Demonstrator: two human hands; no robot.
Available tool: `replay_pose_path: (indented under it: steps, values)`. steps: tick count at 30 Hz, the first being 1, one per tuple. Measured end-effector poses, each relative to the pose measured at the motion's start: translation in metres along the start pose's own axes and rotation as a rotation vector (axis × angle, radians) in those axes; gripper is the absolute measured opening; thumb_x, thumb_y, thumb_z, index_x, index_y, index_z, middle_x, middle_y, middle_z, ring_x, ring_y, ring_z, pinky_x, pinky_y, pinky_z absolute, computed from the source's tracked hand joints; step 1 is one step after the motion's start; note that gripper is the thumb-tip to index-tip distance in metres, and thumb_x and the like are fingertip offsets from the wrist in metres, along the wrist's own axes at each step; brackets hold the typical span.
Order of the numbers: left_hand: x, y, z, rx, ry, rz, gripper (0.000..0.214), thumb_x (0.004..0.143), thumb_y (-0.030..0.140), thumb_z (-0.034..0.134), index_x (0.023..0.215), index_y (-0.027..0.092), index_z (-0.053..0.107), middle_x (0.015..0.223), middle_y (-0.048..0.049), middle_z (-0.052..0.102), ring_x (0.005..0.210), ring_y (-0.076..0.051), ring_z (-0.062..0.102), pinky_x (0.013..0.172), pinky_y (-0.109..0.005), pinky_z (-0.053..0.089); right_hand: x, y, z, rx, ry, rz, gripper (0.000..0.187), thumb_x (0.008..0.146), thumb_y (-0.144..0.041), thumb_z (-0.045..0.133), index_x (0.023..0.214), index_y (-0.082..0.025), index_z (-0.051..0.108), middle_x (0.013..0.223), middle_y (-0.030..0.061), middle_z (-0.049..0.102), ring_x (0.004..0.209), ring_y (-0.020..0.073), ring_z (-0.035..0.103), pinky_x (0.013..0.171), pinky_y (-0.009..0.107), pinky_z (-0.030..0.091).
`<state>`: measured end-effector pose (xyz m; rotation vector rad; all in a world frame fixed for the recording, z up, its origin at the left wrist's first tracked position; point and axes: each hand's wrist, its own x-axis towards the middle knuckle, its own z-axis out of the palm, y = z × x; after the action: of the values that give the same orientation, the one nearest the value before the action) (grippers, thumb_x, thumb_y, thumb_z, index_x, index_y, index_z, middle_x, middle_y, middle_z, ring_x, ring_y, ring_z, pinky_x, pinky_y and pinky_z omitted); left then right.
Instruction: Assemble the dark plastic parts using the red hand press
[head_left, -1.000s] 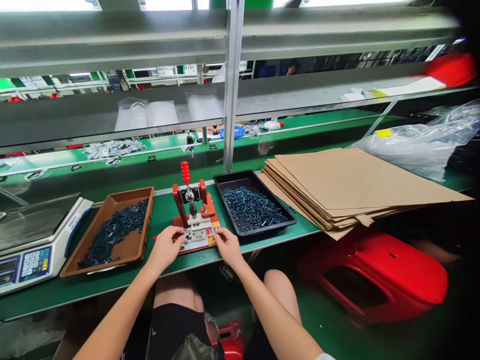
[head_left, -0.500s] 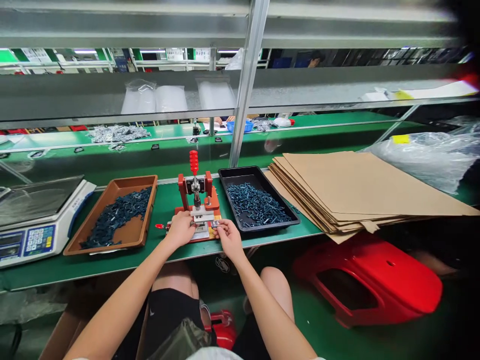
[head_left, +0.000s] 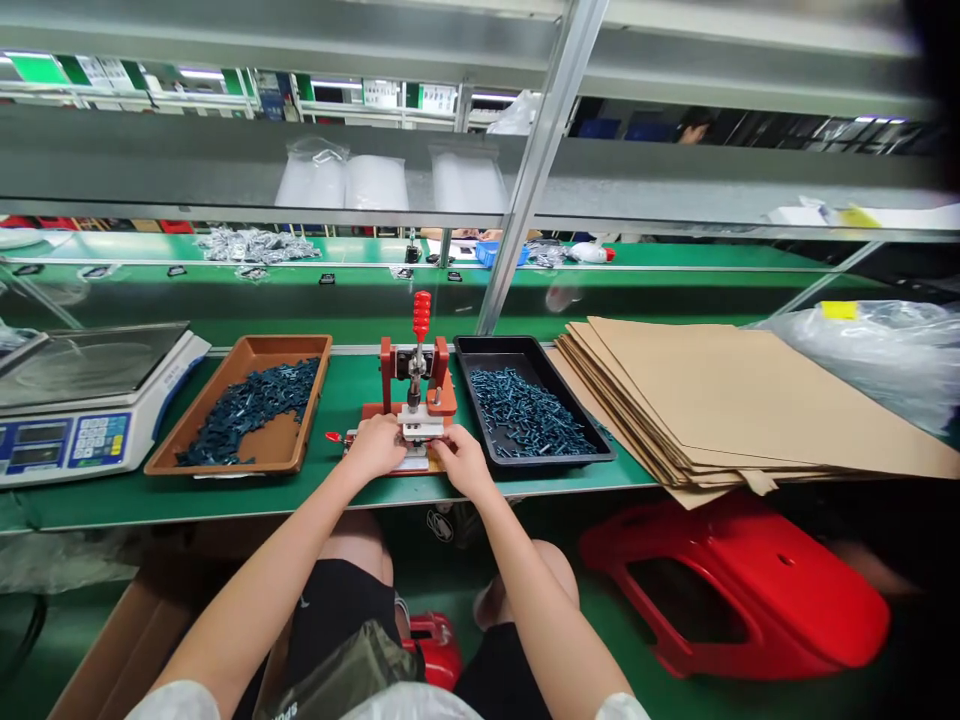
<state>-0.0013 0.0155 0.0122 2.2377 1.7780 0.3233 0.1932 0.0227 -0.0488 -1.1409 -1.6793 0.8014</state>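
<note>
Press: a red hand-lever unit, standing at the middle of the bench close to its front edge; all positions below are given relative to the press.

Bench: green surface carrying the press and everything beside it.

Cardboard: flat stack of sheets, far right of the press, beyond the black tray; probably kept clear of the working zone.

Stool: red, tipped on its side on the floor, below and right of the press.

Scale: far left of the press, outside the brown tray; pan bare.

Brown tray: just left of the press; holds dark parts, heaped towards its far-left corner.

Black tray: just right of the press; holds a loose pile of dark pins; the trays flank the press, likely so that each hand reaches its own tray without crossing.

Lever: red grip, upright above the ram; neither hand touches it.

Left hand: on the left front of the press base, fingers curled down at the plate.

Right hand: on the right front of the base, fingers likewise turned inward; the hands sit slightly apart, either side of the ram, apparently to steady something on the plate; whether either grips a piece cannot be told, as the fingers hide it.
</note>
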Motion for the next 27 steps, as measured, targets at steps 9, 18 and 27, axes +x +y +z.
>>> replay_pose_path:
  steps: [9, 18, 27]
  values:
    - [0.0, -0.011, -0.002, -0.012, -0.032, 0.074, 0.034, 0.072, 0.04, 0.073, 0.101, 0.024, 0.076, 0.118, -0.0082, 0.071, 0.113, -0.032, 0.061, 0.096, -0.043, 0.047, 0.012, 0.0, 0.022, 0.048, -0.117, -0.034, 0.022, 0.081, -0.022, 0.064, 0.098, -0.023, 0.078, 0.101, 0.0037, 0.077, 0.094, 0.0219, 0.07, 0.091, 0.035, 0.053]
    - [-0.005, -0.013, 0.004, -0.044, 0.04, 0.1, 0.025, 0.076, 0.038, 0.071, 0.093, 0.022, 0.077, 0.114, -0.0087, 0.071, 0.11, -0.031, 0.061, 0.095, -0.045, 0.047, 0.008, -0.001, 0.02, -0.126, -0.11, -0.228, 0.024, 0.084, -0.015, 0.062, 0.1, -0.023, 0.078, 0.11, 0.0082, 0.075, 0.102, 0.0245, 0.069, 0.096, 0.038, 0.052]
    - [-0.033, -0.017, 0.007, -0.063, 0.257, 0.211, 0.024, 0.082, 0.031, 0.067, 0.104, 0.025, 0.074, 0.125, -0.0087, 0.066, 0.12, -0.029, 0.057, 0.109, -0.048, 0.041, 0.005, -0.009, 0.02, -0.162, -0.065, -0.241, 0.028, 0.089, -0.016, 0.055, 0.107, -0.022, 0.075, 0.116, 0.0096, 0.07, 0.107, 0.0247, 0.065, 0.098, 0.04, 0.051]
